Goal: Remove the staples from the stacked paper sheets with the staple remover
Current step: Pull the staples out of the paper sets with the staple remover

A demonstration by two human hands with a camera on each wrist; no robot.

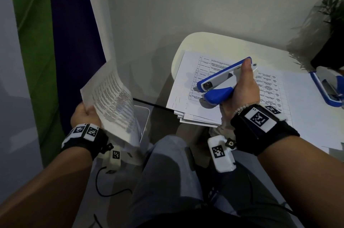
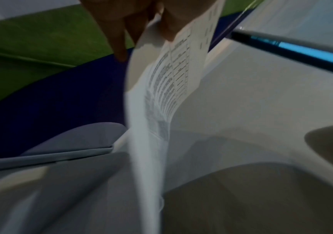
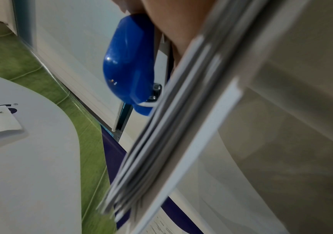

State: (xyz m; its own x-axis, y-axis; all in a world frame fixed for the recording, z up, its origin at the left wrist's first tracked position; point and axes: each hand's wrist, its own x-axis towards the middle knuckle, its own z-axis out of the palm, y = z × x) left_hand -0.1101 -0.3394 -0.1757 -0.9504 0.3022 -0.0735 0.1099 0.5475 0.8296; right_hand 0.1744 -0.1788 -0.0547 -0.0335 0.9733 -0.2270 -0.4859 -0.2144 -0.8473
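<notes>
Remover: gripping it in right hand, fingers curling round handles, over stack on bench; left hand pinching sheets, holding them off bench.

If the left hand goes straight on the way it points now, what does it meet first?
Probably the dark blue band of the hanging cloth, which lies just beyond the left hand and the sheets it grips; depth is unclear.
</notes>
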